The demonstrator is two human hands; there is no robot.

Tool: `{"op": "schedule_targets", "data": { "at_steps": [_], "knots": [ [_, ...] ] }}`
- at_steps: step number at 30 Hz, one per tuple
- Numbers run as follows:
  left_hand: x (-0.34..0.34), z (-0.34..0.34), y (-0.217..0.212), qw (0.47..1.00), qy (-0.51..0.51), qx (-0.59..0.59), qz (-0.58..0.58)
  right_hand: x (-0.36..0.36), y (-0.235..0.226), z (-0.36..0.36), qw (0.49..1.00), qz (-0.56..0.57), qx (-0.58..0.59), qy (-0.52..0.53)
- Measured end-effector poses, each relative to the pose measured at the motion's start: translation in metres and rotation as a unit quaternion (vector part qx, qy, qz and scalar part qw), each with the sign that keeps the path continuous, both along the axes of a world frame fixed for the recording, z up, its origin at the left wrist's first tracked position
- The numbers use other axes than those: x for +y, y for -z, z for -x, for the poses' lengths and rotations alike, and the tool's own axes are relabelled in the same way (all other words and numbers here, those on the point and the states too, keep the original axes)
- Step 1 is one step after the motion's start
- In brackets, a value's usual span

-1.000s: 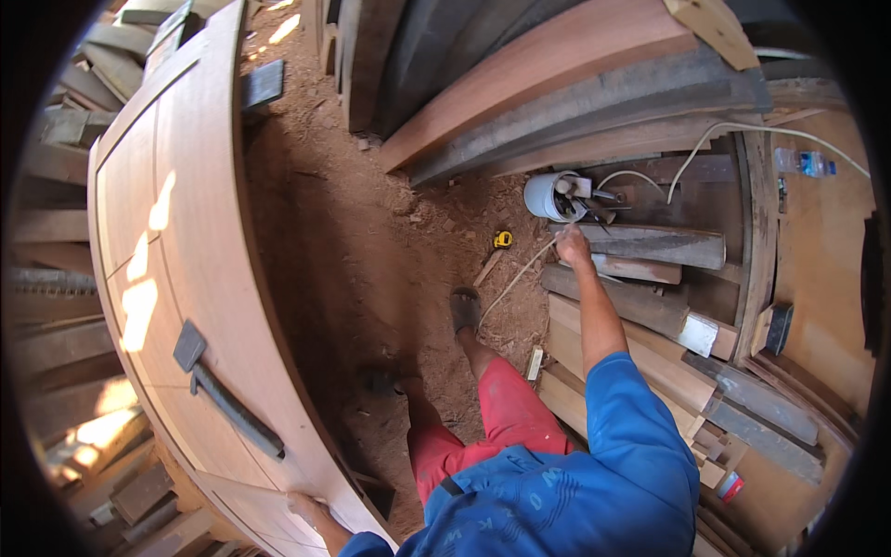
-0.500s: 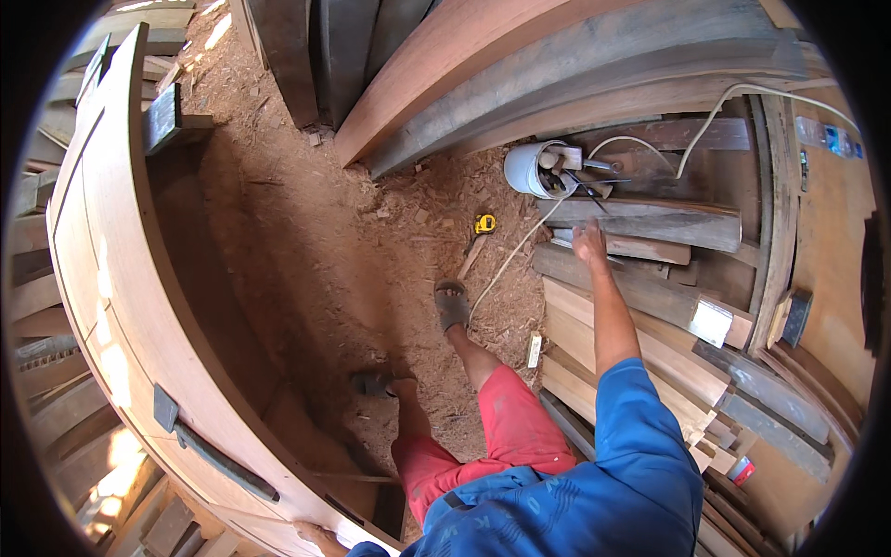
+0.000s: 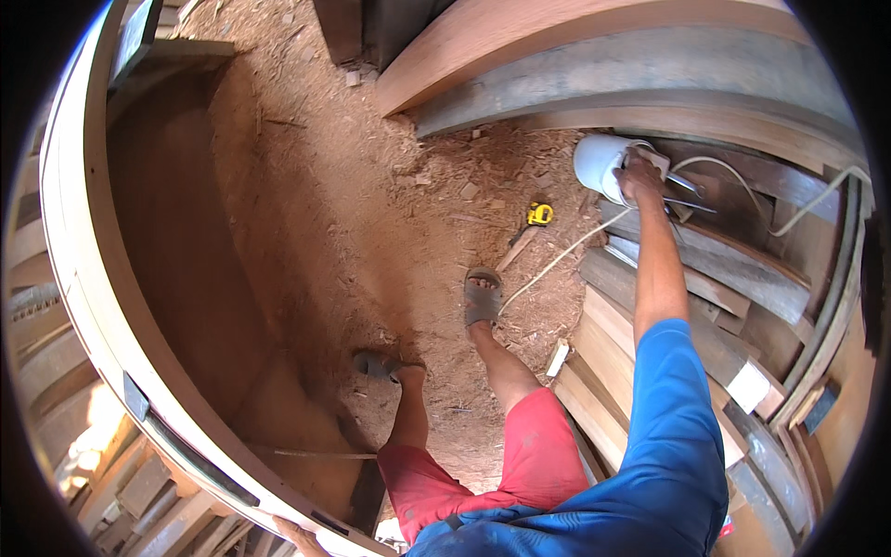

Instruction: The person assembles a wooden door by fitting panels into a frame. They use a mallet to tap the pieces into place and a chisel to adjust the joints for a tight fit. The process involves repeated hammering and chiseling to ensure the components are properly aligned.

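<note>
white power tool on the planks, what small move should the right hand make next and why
Probably close the right hand firmly on the white power tool before lifting. The hand already rests on its top, and its pale cord trails loose over the sawdust floor beside the foot.

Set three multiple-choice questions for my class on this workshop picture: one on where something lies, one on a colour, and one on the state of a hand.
1. Where does the yellow tape measure lie?
A. on the sawdust floor
B. on top of the stacked planks
C. in the left hand

2. What colour is the sleeve of the outstretched arm?
A. red
B. blue
C. white

3. What is the right hand doing?
A. hanging free over the floor
B. resting on the white power tool
C. gripping the door edge

Answers:
1. A, it sits on the sawdust floor beside a thin wood strip.
2. B, the sleeve is blue, while the shorts are red.
3. B, the hand lies on the white power tool atop the stacked planks.
</note>
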State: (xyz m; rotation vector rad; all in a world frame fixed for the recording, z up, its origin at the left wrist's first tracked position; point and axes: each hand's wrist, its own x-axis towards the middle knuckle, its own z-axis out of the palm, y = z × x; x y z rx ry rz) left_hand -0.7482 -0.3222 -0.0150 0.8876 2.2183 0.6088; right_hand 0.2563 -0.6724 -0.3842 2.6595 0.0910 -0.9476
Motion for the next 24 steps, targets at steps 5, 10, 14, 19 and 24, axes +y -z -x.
{"op": "schedule_targets", "data": {
  "at_steps": [5, 10, 14, 19, 24],
  "knots": [
    [0.004, 0.016, 0.000, 0.995, -0.072, -0.059, 0.032, 0.005, 0.012, 0.007, 0.996, 0.026, -0.070, -0.040],
    [0.000, 0.021, 0.003, 0.995, -0.072, -0.062, 0.007, 0.025, -0.067, 0.065, 0.991, -0.020, -0.134, 0.022],
    [-0.001, -0.015, 0.011, 0.992, -0.112, 0.044, -0.028, -0.022, -0.127, 0.112, 0.973, -0.128, -0.184, 0.045],
    [-0.009, -0.065, -0.002, 0.984, -0.105, 0.138, 0.028, -0.097, -0.179, 0.194, 0.840, -0.383, -0.093, 0.373],
    [-0.006, -0.007, 0.029, 0.864, 0.030, 0.434, 0.254, 0.036, -0.355, 0.349, 0.597, -0.675, 0.074, 0.428]
  ]
}}
